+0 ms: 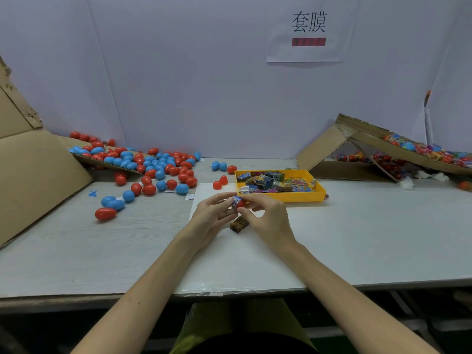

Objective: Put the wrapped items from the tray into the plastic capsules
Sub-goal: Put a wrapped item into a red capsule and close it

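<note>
Between the left hand (212,218) and right hand (268,221), the red capsule (240,204) is largely covered by fingers; whether its halves are joined cannot be told. The wrapped item (236,200) against it has print too small to read. A second wrapped item (238,224) on the worktop (102,251) is partly hidden by the right hand. The cardboard flap (33,180) is cut by the left edge, the cardboard chute (370,139) by the right edge, its contents blurred. On the wall sign (306,56), the red bar (308,42) is illegible.

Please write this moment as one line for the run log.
step: filling | left hand, right hand: pinch red capsule with wrapped item | loose packet: on table near hands | yellow tray: part full
</note>
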Available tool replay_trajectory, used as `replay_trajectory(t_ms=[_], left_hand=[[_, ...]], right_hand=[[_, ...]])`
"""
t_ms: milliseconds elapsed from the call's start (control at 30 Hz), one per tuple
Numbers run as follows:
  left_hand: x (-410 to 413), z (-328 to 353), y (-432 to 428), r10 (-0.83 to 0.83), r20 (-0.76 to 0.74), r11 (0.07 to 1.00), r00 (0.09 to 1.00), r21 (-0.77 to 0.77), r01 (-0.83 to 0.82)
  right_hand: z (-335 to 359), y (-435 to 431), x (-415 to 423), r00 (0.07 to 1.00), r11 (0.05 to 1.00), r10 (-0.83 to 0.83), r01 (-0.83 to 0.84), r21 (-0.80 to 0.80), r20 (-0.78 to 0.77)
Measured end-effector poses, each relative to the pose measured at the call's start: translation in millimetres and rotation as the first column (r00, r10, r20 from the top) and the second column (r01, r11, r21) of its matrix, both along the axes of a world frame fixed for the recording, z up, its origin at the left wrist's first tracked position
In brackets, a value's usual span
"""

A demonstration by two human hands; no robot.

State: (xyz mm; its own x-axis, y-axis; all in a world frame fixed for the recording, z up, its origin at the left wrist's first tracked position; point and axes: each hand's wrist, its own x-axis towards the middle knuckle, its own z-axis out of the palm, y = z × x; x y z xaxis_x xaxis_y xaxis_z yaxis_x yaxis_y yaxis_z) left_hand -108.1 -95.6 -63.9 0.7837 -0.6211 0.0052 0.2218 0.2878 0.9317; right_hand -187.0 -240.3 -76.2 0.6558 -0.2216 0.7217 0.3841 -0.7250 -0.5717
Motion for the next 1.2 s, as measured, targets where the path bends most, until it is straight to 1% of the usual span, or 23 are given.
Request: replay_trajectory(t_ms=[100,200,300,367,400,433,500,533,567,600,633,667,700,733,800,833,867,933,967,1033,1067,1100,1200], left_hand=[[0,0,0,0.011,0.011,1.0,1.0,-0.004,-0.011],[-2,1,0,0.033,0.038,0.999,0.999,0.004,-0.033],[-4,1,-2,0.065,0.089,0.998,0.994,0.021,-0.067],[-4,1,-5,0.139,0.205,0.981,0.969,0.106,-0.163],[-5,0,-7,0.164,0.309,0.959,0.937,0.173,-0.225],[-5,-2,-8,0.152,0.426,0.931,0.892,0.242,-0.274],[-9,-7,-10,0.02,0.618,0.887,0.786,0.352,-0.299],[-11,-10,-12,-0.071,0.684,0.864,0.726,0.405,-0.297],[-12,-13,-13,-0.155,0.742,0.837,0.652,0.449,-0.313],[-12,-16,-14,-0.215,0.79,0.811,0.575,0.472,-0.345],[-11,-17,-15,-0.235,0.819,0.797,0.523,0.47,-0.379],[-11,-17,-15,-0.224,0.829,0.792,0.513,0.461,-0.399],[-10,-16,-14,-0.201,0.823,0.794,0.531,0.455,-0.404],[-10,-16,-13,-0.182,0.812,0.801,0.555,0.45,-0.395],[-10,-17,-12,-0.171,0.793,0.811,0.585,0.45,-0.373],[-10,-17,-12,-0.171,0.787,0.813,0.593,0.453,-0.367],[-9,-17,-12,-0.17,0.783,0.812,0.599,0.456,-0.365],[-9,-15,-13,-0.168,0.781,0.805,0.602,0.461,-0.374],[-10,-15,-13,-0.164,0.777,0.801,0.607,0.464,-0.378],[-10,-14,-13,-0.152,0.765,0.795,0.626,0.471,-0.383],[-11,-14,-13,-0.151,0.758,0.79,0.634,0.478,-0.384],[-11,-14,-13,-0.153,0.754,0.787,0.639,0.484,-0.384],[-12,-14,-14,-0.172,0.746,0.791,0.643,0.494,-0.361]], right_hand=[[0,0,0,1.0,1.0,0.008,-0.008,0.016,-0.004],[0,1,-1,0.999,0.999,0.041,-0.041,-0.024,-0.023],[1,1,0,1.0,0.999,0.018,-0.018,-0.036,0.008],[2,0,0,0.999,0.999,-0.036,0.035,0.008,0.032],[3,-2,0,0.997,0.997,-0.061,0.059,0.041,0.042],[5,-3,-1,0.996,0.993,-0.081,0.077,0.087,0.043],[11,-6,-2,0.995,0.964,-0.095,0.093,0.25,-0.005],[16,-8,-3,0.996,0.925,-0.069,0.085,0.37,-0.057],[21,-11,-3,0.994,0.857,0.003,0.053,0.513,-0.107],[28,-15,-3,0.984,0.741,0.118,0.003,0.671,-0.135],[35,-19,-3,0.959,0.584,0.249,-0.035,0.811,-0.138],[43,-23,-4,0.922,0.435,0.362,-0.037,0.9,-0.137],[51,-28,-5,0.884,0.353,0.439,-0.007,0.936,-0.159],[60,-34,-5,0.846,0.344,0.491,0.028,0.938,-0.206],[84,-50,-4,0.806,0.41,0.514,0.07,0.909,-0.294],[100,-62,-2,0.821,0.419,0.496,0.059,0.906,-0.283],[119,-78,0,0.86,0.395,0.461,0.02,0.919,-0.217],[161,-116,3,0.957,0.324,0.285,-0.049,0.945,-0.049],[177,-134,2,0.985,0.299,0.171,-0.043,0.953,-0.009],[187,-157,-1,0.997,0.293,0.045,0.044,0.955,-0.06],[181,-158,-3,0.99,0.32,0.047,0.11,0.941,-0.132],[168,-152,-4,0.971,0.381,0.083,0.175,0.908,-0.222],[114,-114,-5,0.867,0.639,0.195,0.243,0.73,-0.459]])
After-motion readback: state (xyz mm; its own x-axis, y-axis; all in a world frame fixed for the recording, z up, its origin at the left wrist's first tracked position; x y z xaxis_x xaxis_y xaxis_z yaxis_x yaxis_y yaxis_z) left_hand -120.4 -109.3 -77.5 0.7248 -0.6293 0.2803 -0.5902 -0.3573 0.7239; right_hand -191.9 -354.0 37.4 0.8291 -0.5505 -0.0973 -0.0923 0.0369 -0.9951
